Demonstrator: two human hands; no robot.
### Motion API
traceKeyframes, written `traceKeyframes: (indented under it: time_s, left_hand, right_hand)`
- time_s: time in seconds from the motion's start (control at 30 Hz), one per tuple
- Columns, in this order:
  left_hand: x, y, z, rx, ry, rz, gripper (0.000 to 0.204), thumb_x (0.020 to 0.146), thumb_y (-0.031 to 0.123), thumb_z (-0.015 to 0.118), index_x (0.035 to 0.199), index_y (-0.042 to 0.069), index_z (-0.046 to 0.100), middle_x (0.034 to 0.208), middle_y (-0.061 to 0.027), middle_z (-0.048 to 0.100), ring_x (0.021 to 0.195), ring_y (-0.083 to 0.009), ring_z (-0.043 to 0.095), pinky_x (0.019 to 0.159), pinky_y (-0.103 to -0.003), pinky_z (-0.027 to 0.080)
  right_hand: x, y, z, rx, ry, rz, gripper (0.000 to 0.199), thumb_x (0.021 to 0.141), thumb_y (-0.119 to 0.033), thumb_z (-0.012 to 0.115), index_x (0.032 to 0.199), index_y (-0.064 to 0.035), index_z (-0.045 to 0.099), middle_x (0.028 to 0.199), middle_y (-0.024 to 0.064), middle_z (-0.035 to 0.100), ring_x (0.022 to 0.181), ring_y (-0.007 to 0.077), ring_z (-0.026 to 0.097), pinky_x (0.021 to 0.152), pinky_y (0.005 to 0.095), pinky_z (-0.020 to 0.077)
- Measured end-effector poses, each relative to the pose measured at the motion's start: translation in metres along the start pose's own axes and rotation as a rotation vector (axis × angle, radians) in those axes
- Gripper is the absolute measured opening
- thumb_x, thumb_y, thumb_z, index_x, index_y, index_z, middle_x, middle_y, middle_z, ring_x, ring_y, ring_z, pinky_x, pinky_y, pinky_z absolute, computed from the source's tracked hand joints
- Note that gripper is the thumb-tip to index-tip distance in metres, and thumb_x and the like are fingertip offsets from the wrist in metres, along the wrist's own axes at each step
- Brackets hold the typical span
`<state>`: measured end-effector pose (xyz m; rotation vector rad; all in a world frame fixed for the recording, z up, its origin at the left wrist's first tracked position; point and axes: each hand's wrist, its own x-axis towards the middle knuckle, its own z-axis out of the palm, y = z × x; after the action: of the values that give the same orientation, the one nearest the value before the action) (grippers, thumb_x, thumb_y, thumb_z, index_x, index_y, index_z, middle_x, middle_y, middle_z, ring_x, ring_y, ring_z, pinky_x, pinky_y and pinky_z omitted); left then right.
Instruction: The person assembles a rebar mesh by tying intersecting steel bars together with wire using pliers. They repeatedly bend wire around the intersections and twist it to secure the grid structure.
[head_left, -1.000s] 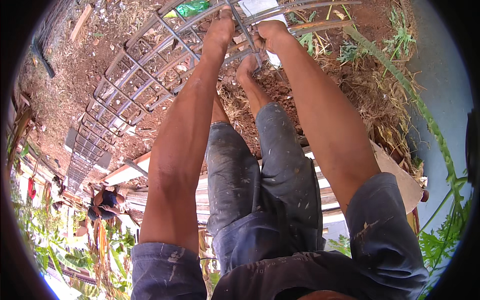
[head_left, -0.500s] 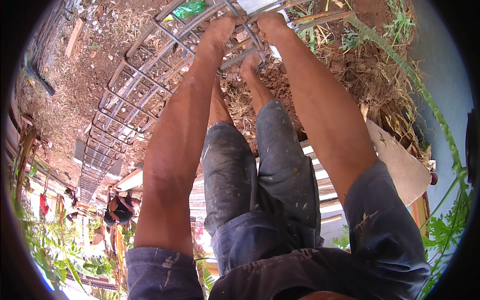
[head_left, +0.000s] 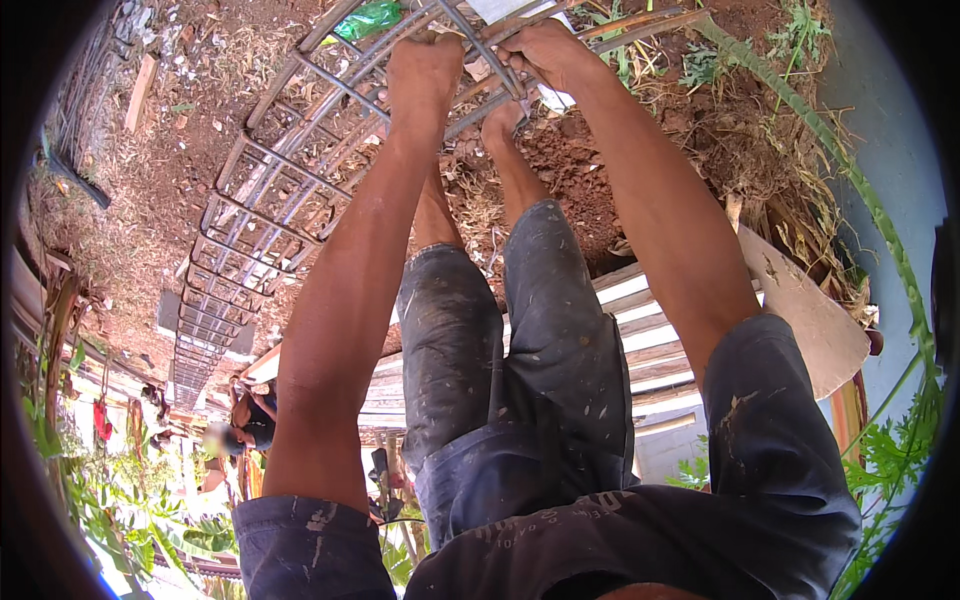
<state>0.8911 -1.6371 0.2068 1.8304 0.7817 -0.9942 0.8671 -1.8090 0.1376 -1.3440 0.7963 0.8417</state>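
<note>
A long cage of steel reinforcing bars (head_left: 262,214) lies on the red earth and runs away to the lower left. My left hand (head_left: 425,62) is clenched around one of its bars at the near end. My right hand (head_left: 540,48) grips the cage's end beside it, where a bar (head_left: 480,52) crosses between the two hands. Both arms stretch straight out over my legs in stained grey shorts (head_left: 500,350). My bare foot (head_left: 500,120) stands on the soil under the cage end.
A stack of pale wooden boards (head_left: 640,330) lies by my legs with a flat board (head_left: 810,320) to the right. A green bag (head_left: 365,18) sits by the cage top. A person (head_left: 250,420) crouches far off at lower left. Plants line the right edge.
The view has shifted, so the cage end and both hands sit higher in the picture. Both hands keep their hold on the bars.
</note>
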Motion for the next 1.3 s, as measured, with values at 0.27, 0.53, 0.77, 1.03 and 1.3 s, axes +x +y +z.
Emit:
traceKeyframes:
  time_s: [0.27, 0.53, 0.77, 1.03, 1.3]
  left_hand:
    - [-0.025, -0.023, -0.008, 0.264, 0.128, 0.480, 0.027, 0.083, 0.021, 0.054, 0.087, 0.000, 0.070, 0.091, -0.0270, 0.064, 0.088, -0.0425, 0.062, 0.085, -0.046, 0.049]
    - [-0.032, -0.017, -0.010, 0.140, 0.065, 0.379, 0.024, 0.082, 0.017, 0.053, 0.077, -0.003, 0.064, 0.089, -0.0294, 0.061, 0.084, -0.0448, 0.060, 0.079, -0.049, 0.047]
    - [-0.041, -0.026, 0.003, -0.055, 0.162, 0.427, 0.024, 0.083, 0.016, 0.054, 0.075, -0.004, 0.063, 0.081, -0.0250, 0.062, 0.082, -0.0428, 0.060, 0.078, -0.046, 0.047]
    - [-0.039, -0.025, 0.013, -0.214, 0.168, 0.335, 0.021, 0.083, 0.013, 0.057, 0.078, -0.006, 0.064, 0.080, -0.0224, 0.059, 0.070, -0.0377, 0.056, 0.072, -0.041, 0.046]
    - [-0.041, -0.076, 0.022, 0.490, 0.257, 0.723, 0.016, 0.081, 0.016, 0.063, 0.089, 0.005, 0.073, 0.087, -0.0131, 0.063, 0.089, -0.0312, 0.058, 0.082, -0.041, 0.048]
  right_hand:
    - [-0.012, 0.001, 0.009, -0.600, 0.239, -0.084, 0.010, 0.083, -0.003, 0.065, 0.085, 0.0064, 0.068, 0.077, 0.0119, 0.066, 0.063, 0.0181, 0.061, 0.055, 0.0302, 0.0486]
    - [-0.064, -0.032, 0.026, -1.109, 0.260, -0.195, 0.028, 0.079, -0.013, 0.056, 0.100, -0.0089, 0.074, 0.080, 0.0217, 0.068, 0.068, 0.0310, 0.066, 0.069, 0.0383, 0.0525]
    - [-0.051, -0.061, 0.018, -1.418, -0.194, -0.321, 0.021, 0.078, -0.020, 0.060, 0.087, -0.0078, 0.073, 0.087, 0.0134, 0.069, 0.085, 0.0309, 0.067, 0.074, 0.0395, 0.0543]
    - [-0.047, -0.057, 0.010, -1.068, -0.205, -0.225, 0.028, 0.078, -0.027, 0.063, 0.078, -0.0002, 0.070, 0.071, 0.0186, 0.064, 0.066, 0.0311, 0.062, 0.062, 0.0382, 0.0497]
    - [-0.041, -0.044, 0.009, -0.839, -0.049, -0.146, 0.028, 0.078, -0.032, 0.069, 0.077, -0.0043, 0.072, 0.065, 0.0138, 0.064, 0.063, 0.0268, 0.062, 0.062, 0.0397, 0.0483]
